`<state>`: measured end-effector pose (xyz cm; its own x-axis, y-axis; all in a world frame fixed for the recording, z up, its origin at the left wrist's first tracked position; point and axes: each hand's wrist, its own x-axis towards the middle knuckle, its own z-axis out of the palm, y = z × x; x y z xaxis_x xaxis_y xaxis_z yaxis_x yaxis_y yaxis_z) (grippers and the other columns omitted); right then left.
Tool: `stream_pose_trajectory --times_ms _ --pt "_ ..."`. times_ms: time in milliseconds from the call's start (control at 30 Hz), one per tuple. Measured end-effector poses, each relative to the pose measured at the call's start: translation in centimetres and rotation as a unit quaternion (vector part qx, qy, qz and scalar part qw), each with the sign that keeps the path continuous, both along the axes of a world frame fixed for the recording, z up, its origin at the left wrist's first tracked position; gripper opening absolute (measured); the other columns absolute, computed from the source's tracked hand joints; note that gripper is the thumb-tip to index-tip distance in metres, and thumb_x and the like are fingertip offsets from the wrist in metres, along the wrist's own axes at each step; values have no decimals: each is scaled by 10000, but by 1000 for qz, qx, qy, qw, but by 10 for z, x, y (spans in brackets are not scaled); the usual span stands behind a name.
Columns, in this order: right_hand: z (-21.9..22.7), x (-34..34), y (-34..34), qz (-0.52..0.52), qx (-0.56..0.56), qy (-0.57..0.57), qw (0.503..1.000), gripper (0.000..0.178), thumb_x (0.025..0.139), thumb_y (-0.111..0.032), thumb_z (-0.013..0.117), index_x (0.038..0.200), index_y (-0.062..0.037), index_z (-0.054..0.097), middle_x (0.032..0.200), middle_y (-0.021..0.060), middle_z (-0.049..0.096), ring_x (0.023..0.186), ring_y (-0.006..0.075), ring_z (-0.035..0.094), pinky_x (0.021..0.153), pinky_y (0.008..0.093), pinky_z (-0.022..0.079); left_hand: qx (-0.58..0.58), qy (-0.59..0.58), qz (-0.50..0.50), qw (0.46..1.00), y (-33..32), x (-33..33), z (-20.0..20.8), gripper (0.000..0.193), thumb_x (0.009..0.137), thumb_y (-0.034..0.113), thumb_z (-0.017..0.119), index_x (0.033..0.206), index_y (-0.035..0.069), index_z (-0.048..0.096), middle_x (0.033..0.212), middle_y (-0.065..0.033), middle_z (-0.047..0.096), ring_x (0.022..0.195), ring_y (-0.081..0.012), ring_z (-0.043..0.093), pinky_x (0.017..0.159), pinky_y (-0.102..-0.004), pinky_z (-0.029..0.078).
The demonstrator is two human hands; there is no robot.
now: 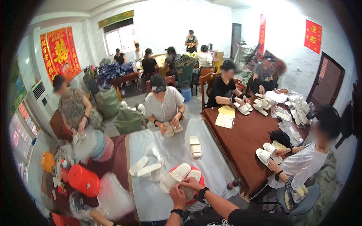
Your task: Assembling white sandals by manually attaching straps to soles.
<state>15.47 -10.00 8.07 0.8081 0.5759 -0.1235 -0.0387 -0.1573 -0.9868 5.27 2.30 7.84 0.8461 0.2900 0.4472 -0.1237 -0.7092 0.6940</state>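
Observation:
Two cream slippers lie in front of me over a round red object, with the left slipper (pixel 174 177) whole in view and the right slipper (pixel 195 174) partly covered by my hands. My left hand (pixel 177 196) is closed at the near end of the right slipper. My right hand (pixel 191 183) reaches across from the right, its fingers pinched on the same slipper beside the left fingertips. Whatever small thing may be between the fingertips is too small to make out. The red round object (pixel 202 179) shows only along its edge.
A pair of slippers (pixel 143 167) and a single slipper (pixel 195 147) lie on the plastic-covered table (pixel 151 199). A red bucket (pixel 83 180) and clear plastic bags (pixel 115 197) are at left. Co-workers handle slippers opposite and at the brown table (pixel 230 139). Another person's hand (pixel 98 217) shows lower left.

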Motion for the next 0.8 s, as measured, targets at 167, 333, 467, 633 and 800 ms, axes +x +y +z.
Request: stream_pose_trajectory --times_ms 167,333,467,633,800 --pt "5 -4 -7 -36 -9 12 999 263 924 -246 704 908 12 755 766 -33 666 734 38 571 654 248 480 -18 8 -10 1000 -4 -1 6 200 927 138 537 1108 63 581 1030 -172 585 1022 -397 546 888 -515 417" --pt "-13 -1 -8 -41 -16 -20 999 251 930 -213 692 844 21 724 738 -52 636 710 37 547 615 248 455 -37 -4 12 999 -11 4 12 152 975 162 535 1066 56 595 995 -166 594 979 -396 554 863 -493 433" --pt "2 -2 0 -33 35 -12 999 246 939 -187 676 814 22 708 703 -43 624 679 41 532 599 246 441 -51 -9 59 997 -10 10 12 117 944 127 544 1019 65 609 981 -147 591 968 -376 557 863 -475 440" --pt "5 3 4 -4 61 -9 998 246 938 -185 671 830 32 711 699 -12 645 674 54 559 610 252 456 -61 -10 76 995 -10 12 17 186 826 64 546 1003 60 605 941 -149 572 941 -383 553 844 -480 449" --pt "-21 12 -10 46 62 -17 997 246 981 -241 676 977 -7 756 850 -21 688 762 70 572 662 246 452 -27 -40 116 992 -20 10 28 144 859 211 613 910 84 658 894 -159 631 869 -395 597 787 -493 457"
